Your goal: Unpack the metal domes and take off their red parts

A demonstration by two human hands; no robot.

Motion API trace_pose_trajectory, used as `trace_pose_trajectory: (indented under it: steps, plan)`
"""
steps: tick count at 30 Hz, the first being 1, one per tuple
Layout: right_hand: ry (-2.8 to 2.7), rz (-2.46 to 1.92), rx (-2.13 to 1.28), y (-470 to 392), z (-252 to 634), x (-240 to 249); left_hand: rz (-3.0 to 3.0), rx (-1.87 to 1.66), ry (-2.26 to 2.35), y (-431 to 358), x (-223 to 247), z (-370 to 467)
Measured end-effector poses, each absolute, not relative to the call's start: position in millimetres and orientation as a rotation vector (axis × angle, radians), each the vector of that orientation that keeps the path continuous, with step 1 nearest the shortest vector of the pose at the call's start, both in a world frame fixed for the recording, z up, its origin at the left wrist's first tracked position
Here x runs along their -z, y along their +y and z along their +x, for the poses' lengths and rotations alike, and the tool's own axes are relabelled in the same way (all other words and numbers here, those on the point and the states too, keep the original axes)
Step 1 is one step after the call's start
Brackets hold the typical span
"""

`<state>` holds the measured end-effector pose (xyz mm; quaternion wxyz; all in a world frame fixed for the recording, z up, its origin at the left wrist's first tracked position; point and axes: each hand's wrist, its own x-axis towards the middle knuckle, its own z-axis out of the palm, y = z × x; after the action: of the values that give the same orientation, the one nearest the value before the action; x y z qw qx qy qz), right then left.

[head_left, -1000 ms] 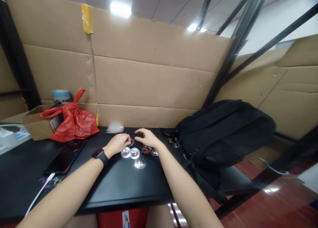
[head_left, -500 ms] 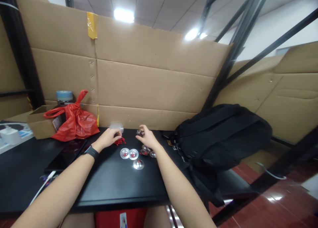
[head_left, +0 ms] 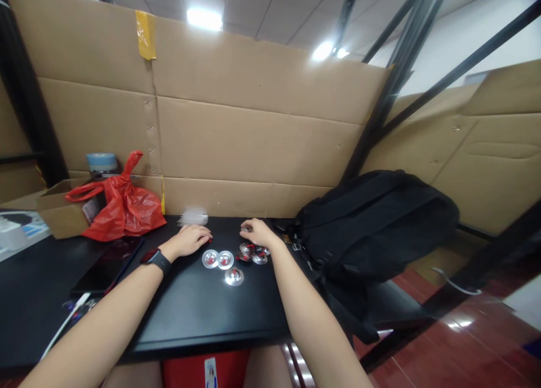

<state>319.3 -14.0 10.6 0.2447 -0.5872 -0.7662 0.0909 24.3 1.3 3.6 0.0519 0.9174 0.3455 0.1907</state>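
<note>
My left hand [head_left: 190,240] lies palm down near the back of the black table, its fingers stretched out over some red cord [head_left: 210,240]. Most of that cord is hidden beneath the hand. With thumb and fingers, my right hand [head_left: 261,234] grips a small metal finger cymbal [head_left: 246,229], held on edge and partly covered. Just in front of it is a heap of finger cymbals [head_left: 247,251] with red bits of cord. Nearer the middle, two cymbals [head_left: 217,259] lie side by side, and a single cymbal [head_left: 234,276] lies closer to me.
Behind my left hand is a stack of clear plastic pieces [head_left: 193,216]. A red plastic bag [head_left: 127,204], a cardboard box [head_left: 63,213] and a dark tablet or phone [head_left: 107,264] are on the left. A black backpack [head_left: 376,230] occupies the right side; a cardboard wall [head_left: 253,140] stands behind.
My left hand has flattened down over the red cord, which showed beside it before. My right hand has lowered with the finger cymbal towards the heap. The view has shifted slightly.
</note>
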Motion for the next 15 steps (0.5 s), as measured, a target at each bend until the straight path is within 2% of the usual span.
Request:
trace_pose_trajectory:
  steps: [6, 11, 15]
  plan:
    - [-2.379, -1.240, -0.581, -35.9, 291.0, -32.4, 2.827, -0.626, 1.128, -2.7, -10.3, 22.8]
    - [-2.545, -1.266, -0.664, -46.6, 265.0, -38.5, 2.770, -0.795, 1.054, -12.1, -22.2, 27.2]
    - [-2.433, -1.268, -0.652, -45.9, 266.5, -37.8, 2.729, -0.860, 0.968, -22.6, -30.1, 36.2]
